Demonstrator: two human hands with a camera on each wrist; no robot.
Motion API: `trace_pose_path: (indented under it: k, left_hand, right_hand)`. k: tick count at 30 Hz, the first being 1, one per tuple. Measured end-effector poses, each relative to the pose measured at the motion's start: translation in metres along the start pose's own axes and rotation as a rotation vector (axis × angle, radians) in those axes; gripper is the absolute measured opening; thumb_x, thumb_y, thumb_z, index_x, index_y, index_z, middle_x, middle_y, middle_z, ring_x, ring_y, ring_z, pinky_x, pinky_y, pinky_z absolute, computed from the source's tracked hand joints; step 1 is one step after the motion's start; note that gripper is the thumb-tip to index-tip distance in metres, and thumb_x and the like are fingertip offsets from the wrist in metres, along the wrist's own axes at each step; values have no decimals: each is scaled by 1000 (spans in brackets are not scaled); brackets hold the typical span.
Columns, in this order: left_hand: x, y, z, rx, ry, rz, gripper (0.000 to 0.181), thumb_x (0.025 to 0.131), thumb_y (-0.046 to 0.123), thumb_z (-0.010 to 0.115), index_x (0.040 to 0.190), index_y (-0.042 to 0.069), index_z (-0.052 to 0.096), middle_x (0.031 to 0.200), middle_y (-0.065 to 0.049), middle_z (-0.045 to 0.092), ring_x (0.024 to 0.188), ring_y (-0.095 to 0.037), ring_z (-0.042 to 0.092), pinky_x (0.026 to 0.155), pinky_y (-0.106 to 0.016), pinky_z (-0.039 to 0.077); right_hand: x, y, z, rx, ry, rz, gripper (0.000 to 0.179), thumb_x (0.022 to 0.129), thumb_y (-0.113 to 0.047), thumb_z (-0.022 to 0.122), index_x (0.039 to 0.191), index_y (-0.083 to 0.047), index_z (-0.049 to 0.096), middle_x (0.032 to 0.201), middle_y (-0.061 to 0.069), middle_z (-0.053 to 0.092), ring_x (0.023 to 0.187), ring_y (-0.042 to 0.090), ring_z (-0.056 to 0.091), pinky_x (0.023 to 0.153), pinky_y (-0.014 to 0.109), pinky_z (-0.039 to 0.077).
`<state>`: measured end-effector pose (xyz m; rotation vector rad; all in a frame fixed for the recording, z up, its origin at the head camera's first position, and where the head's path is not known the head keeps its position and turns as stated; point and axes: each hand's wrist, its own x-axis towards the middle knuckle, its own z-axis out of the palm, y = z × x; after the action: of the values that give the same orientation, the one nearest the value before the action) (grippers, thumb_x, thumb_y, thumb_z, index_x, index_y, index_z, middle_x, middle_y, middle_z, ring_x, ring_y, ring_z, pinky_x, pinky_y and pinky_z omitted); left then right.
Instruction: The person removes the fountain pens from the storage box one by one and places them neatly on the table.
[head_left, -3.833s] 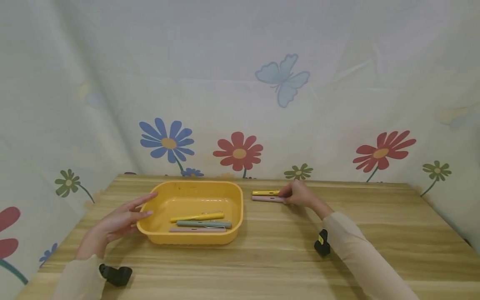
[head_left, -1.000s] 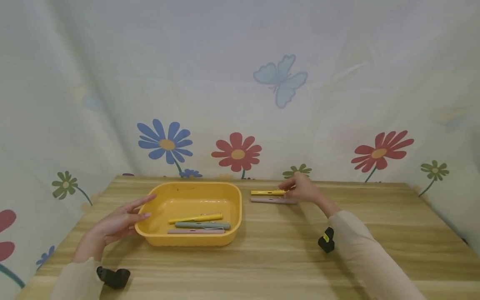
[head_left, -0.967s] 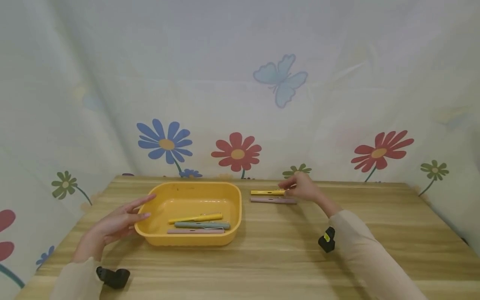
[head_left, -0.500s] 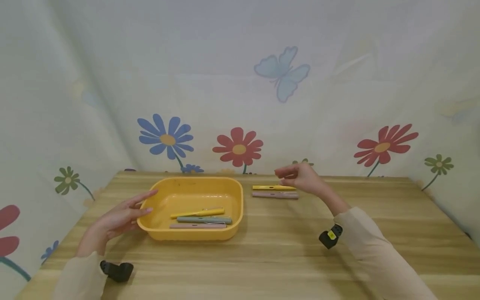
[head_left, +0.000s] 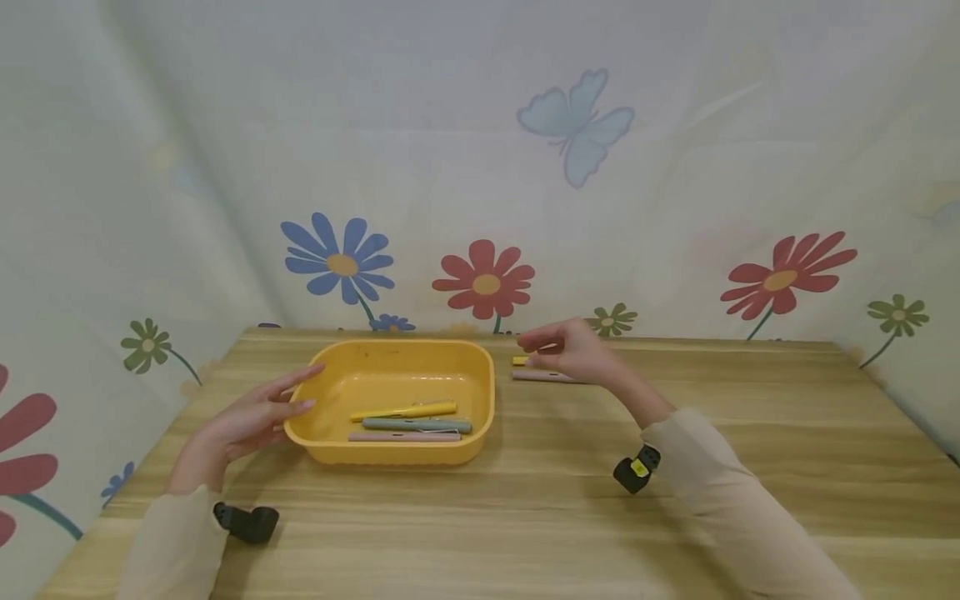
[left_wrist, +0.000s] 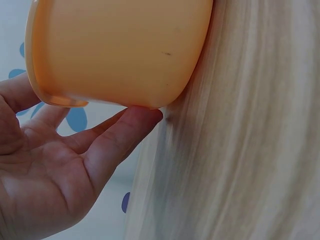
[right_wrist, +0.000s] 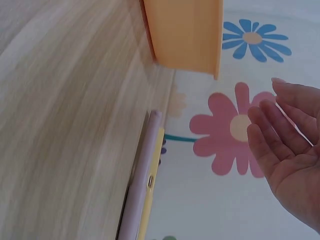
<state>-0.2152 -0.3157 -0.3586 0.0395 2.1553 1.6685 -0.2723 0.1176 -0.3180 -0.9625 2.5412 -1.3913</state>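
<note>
My left hand [head_left: 247,421] holds the left side of a yellow plastic basin [head_left: 397,452]. In the left wrist view, fingertips press its outer wall [left_wrist: 125,55], and a digit reaches over the rim. Inside the basin lie a yellow pen [head_left: 405,412], a grey-green pen [head_left: 416,425] and a pink pen [head_left: 405,437], roughly side by side. Over the table to the right, my right hand [head_left: 577,354] hovers with loosely bent fingers and nothing in them. Beneath it lie another pink pen [head_left: 540,377] and another yellow pen [head_left: 519,361], partly hidden by the hand.
The wooden table [head_left: 480,525] ends at the back against a white curtain [head_left: 450,167] printed with flowers and a butterfly. Black wrist cameras sit on both sleeves, at the left [head_left: 251,523] and at the right [head_left: 633,473].
Earlier my right hand was at the pens on the table. It has lifted off them and shifted left toward the basin, leaving both pens lying. The left hand stays at the basin.
</note>
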Motion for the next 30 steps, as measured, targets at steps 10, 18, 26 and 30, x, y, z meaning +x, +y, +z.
trace_pose_path:
  k: [10,18,26,30]
  left_hand:
    - [1,3,-1,-7,3,-1,67,92,20,54,147,20,15,150,-22,-4,115,-30,46,86,-37,49]
    - [0,1,-3,-13,-7,15,67,92,18,53,147,18,14,150,-24,-5,113,-26,47,85,-37,50]
    - [0,-1,-3,0,-14,31,68,92,19,53,147,16,13,150,-23,-7,115,-28,45,84,-36,50]
    - [2,-2,-2,4,-12,21,66,93,17,52,147,17,13,150,-22,-5,120,-34,40,86,-36,49]
  right_hand:
    - [18,-10,30,47,-49,-14,36,82,-3,65,115,9,58,113,23,61,103,34,58,82,30,51]
    - [36,-22,60,36,-74,-17,37,80,-4,68,114,7,60,114,20,61,104,30,59,84,27,50]
    - [49,-26,86,23,-122,-51,37,81,-6,68,115,6,60,113,19,62,103,27,59,81,24,50]
    - [52,-26,95,-12,-141,-25,36,81,-7,68,115,4,61,112,17,63,103,25,59,80,22,50]
